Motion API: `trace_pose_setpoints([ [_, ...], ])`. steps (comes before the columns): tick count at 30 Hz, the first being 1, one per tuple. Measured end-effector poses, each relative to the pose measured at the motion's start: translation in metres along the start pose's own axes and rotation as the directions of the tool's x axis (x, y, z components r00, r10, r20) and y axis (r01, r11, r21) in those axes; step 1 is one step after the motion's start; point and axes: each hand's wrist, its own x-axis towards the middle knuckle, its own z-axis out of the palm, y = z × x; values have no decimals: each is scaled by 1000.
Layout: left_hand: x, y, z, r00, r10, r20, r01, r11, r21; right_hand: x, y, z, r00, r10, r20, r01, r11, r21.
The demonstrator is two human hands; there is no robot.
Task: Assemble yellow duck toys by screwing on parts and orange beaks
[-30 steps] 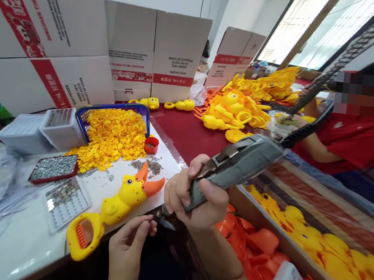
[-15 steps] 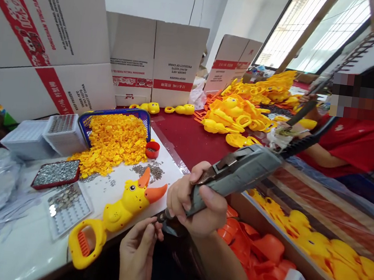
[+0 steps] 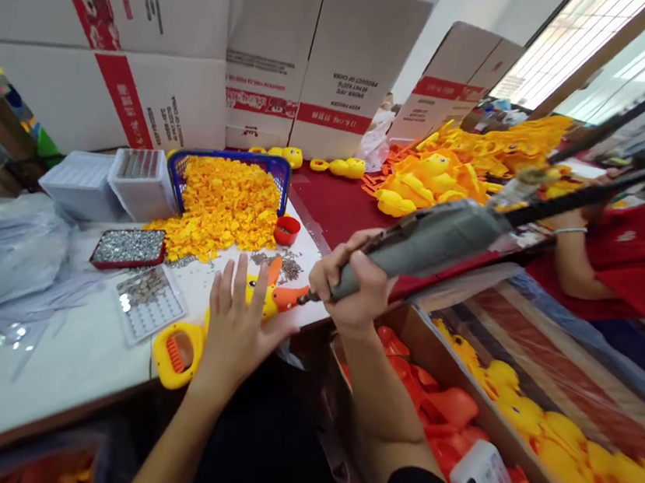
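Covering part of the duck toy [image 3: 271,306] on the surface [image 3: 57,389]: left hand [image 3: 236,333], fingers apart; right hand [image 3: 354,281], fingers clamped on a driver [image 3: 443,241]. Probably light, stiff, slick — best held by its loop handle [image 3: 197,348].

A printed carton [image 3: 166,26] stands at ten o'clock, clear plastic [image 3: 9,254] at nine, a barred window [image 3: 566,48] at two.

Left grip [image 3: 234,334] spread over yellow duck toy [image 3: 197,353] on tabletop [image 3: 66,367], contact unclear. Right grip [image 3: 354,281] holds grey driver [image 3: 433,246], bit tip [image 3: 304,299] just beside duck's orange bill [image 3: 286,298]. Left of duck: disc tray [image 3: 159,315]. Behind duck: blue basket [image 3: 285,190], yellow bits [image 3: 227,202]. Right of duck: orange parts [image 3: 449,404].
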Motion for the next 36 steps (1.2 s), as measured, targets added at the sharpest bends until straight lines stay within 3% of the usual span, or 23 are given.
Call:
trace_pose_setpoints([
  [2, 14, -2, 4, 983, -35, 180, 19, 996, 91, 5, 10, 2, 998, -27, -48, 25, 999, -38],
  [4, 21, 1, 7, 931, -123, 343, 71, 985, 159, 7, 19, 4, 998, -25, -64, 21, 997, -73],
  [7, 21, 9, 6, 854, -220, 472, 129, 968, 217, 5, 27, 8, 998, -5, -63, -3, 993, -115],
  [20, 22, 10, 3, 833, -206, 513, 135, 976, 172, -1, 37, 13, 998, 19, -67, -34, 972, -232],
  [30, 22, 9, 4, 823, -204, 530, 136, 977, 165, 2, 47, 11, 995, -88, -43, 76, 971, -228],
  [36, 25, 10, 0, 799, -218, 561, 153, 975, 161, 0, 53, 2, 996, 15, -90, -48, 928, -370],
])
